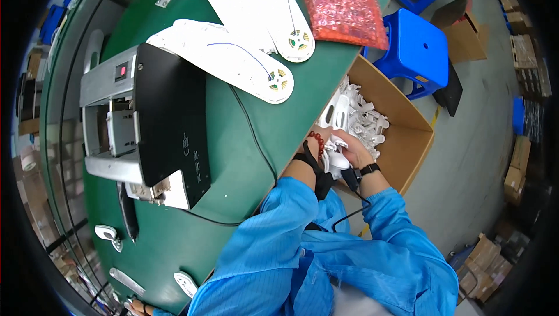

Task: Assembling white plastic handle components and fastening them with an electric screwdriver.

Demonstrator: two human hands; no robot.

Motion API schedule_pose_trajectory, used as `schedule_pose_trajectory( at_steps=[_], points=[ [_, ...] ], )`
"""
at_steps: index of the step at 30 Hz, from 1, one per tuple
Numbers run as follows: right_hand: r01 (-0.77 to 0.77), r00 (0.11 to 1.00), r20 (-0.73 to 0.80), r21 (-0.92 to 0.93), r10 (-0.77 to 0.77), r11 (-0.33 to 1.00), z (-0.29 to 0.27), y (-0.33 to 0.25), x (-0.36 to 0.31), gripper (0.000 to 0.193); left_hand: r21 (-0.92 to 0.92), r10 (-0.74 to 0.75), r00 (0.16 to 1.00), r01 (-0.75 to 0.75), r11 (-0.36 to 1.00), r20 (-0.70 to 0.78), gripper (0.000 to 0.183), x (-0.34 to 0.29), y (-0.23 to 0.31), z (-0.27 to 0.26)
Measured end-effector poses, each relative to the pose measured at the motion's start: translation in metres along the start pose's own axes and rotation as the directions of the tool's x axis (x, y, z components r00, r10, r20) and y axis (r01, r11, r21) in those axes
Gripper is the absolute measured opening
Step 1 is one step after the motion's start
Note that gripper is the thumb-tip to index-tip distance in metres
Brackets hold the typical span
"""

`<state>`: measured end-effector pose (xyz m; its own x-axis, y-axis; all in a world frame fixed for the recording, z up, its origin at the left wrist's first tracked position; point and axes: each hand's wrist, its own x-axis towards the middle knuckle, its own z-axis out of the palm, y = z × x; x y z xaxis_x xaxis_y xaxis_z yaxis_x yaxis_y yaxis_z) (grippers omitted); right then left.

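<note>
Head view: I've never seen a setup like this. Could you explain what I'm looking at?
There is no robot here. A wide camera worn on a person's head looks down, so straight edges bend near the rim. The blue sleeves lead to the person's own bare left hand and right hand, both among white plastic parts at an open cardboard box. Exactly what each hand grips is hard to tell. On the green table are a black and silver machine, long white panels and a red bubble-wrapped pack.
</note>
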<state>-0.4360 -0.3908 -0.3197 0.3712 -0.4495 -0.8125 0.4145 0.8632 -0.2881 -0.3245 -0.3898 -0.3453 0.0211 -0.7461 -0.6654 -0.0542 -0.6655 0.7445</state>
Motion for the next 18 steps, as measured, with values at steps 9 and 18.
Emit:
schedule_pose_trajectory(
  at_steps=[9,18],
  points=[
    [0.034,0.996,-0.07,-0.351,-0.063,0.936,0.005,0.001,0.086,0.028,0.136,0.124,0.989,-0.135,0.981,0.084,0.028,-0.051,-0.002,-0.008],
    [-0.41,0.802,-0.217,-0.877,-0.556,-0.249,0.119,0.009,0.016,0.028,0.308,0.22,0.966,-0.252,0.917,0.134,0.022,-0.043,0.039,0.01]
  ],
)
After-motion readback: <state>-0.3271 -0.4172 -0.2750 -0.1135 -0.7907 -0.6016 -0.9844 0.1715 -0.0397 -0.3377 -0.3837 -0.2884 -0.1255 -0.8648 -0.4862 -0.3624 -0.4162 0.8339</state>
